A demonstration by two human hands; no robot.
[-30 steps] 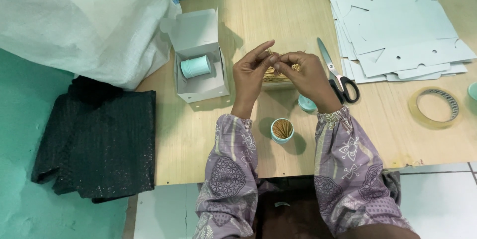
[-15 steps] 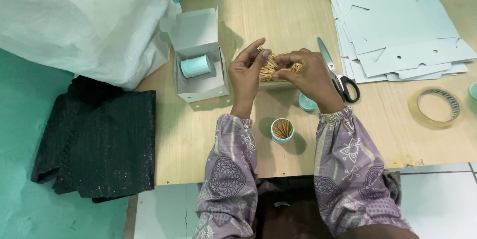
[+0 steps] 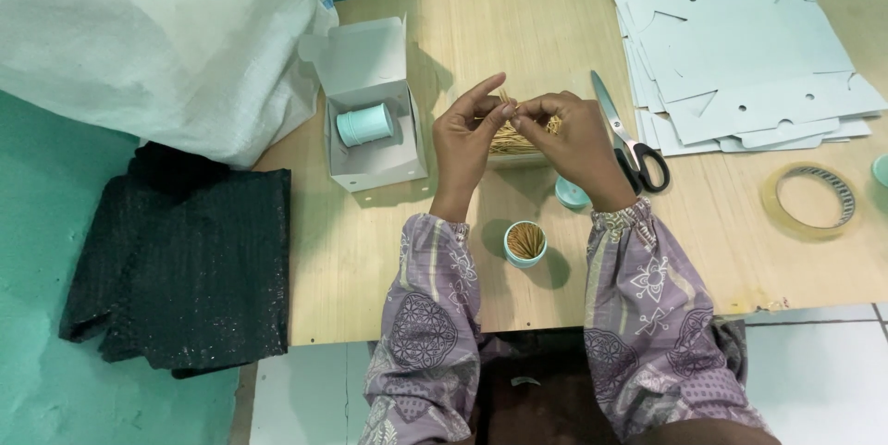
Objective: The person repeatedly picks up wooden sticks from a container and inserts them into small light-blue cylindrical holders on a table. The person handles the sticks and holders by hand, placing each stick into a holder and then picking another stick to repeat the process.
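Toothpick bundle (image 3: 520, 135) | pinched between both hands | left hand (image 3: 467, 144) and right hand (image 3: 578, 144) gripping it above table (image 3: 388, 260)

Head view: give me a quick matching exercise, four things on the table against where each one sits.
Things:
1. scissors
2. tape roll
3. teal cylinder
4. toothpick cup

Places:
A. lying inside the open white box
B. between the two forearms, near the table's front edge
C. just beyond the right hand, beside the stack of flat cardboard blanks
D. far right of the table, lying flat

Pairs: 1-C, 2-D, 3-A, 4-B
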